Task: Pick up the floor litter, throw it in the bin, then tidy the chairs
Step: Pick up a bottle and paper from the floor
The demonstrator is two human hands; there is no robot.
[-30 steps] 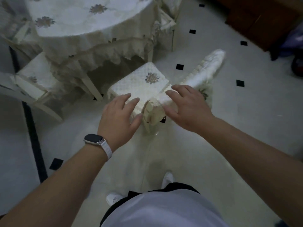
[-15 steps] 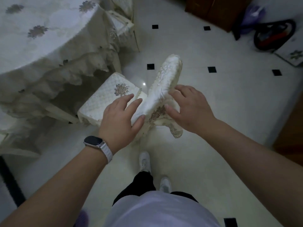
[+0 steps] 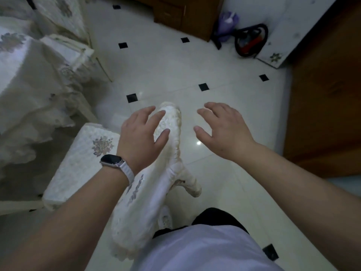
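A chair with a white embroidered cover stands in front of me, its seat (image 3: 82, 163) at the left and its covered backrest (image 3: 156, 184) running toward my body. My left hand (image 3: 142, 137), a watch on its wrist, rests with spread fingers on the top end of the backrest. To the right of the backrest my right hand (image 3: 224, 130) hovers over the floor, fingers spread and loosely bent, touching nothing. No litter or bin shows in this view.
A table under a lace cloth (image 3: 25, 79) fills the left, with another covered chair (image 3: 68, 49) behind it. A wooden cabinet (image 3: 181, 12) stands at the back, a wooden door (image 3: 328, 98) at the right. A purple bag (image 3: 227, 24) and a black-and-red object (image 3: 252, 40) lie by the wall.
The chair has come closer and its backrest now points at my body. My right hand has come off the backrest and moved right. My left hand stays on the backrest.
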